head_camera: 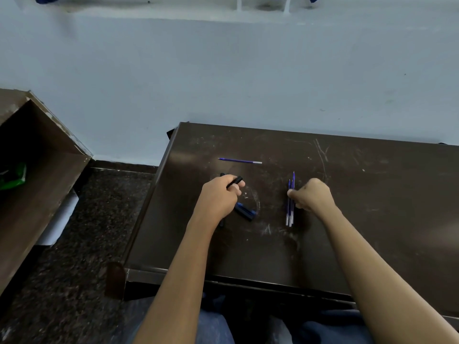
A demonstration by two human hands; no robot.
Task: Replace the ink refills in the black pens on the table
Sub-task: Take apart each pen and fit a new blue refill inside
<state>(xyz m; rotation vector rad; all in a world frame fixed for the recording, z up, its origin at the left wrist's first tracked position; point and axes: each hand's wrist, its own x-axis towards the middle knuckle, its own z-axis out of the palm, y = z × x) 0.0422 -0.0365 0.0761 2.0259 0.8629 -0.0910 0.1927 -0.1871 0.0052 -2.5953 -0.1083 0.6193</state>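
Observation:
My left hand [219, 197] grips a black pen barrel [235, 181] whose end sticks out past the fingers. More black pens [244, 211] lie on the dark table [347, 194] just right of that hand, partly hidden under it. My right hand [310, 194] pinches a blue ink refill among a small bunch of blue refills [290, 207] lying upright in view. A single blue refill [239, 160] lies crosswise farther back, apart from both hands.
The table's left edge [149, 202] drops to a speckled dark floor [94, 232]. A brown shelf unit [37, 170] with a green item stands at the left. A pale blue wall [248, 70] runs behind the table.

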